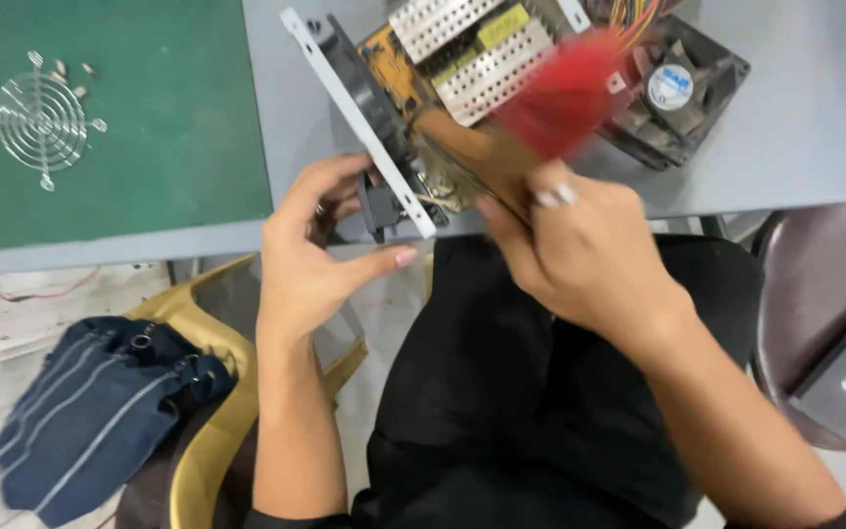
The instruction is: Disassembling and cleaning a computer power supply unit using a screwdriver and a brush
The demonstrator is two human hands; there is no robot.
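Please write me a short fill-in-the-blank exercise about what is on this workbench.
1. The right hand holds a brush with ___ bristles.
2. The wire fan grille lies on a ___ mat.
3. The left hand steadies the circuit board assembly by its ___ end plate.

Missing words: red; green; metal

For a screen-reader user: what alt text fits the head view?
A left hand steadies an opened power supply unit at a grey table's edge while the right hand sweeps a blurred red-bristled brush over it. A wire fan grille lies on a green mat.
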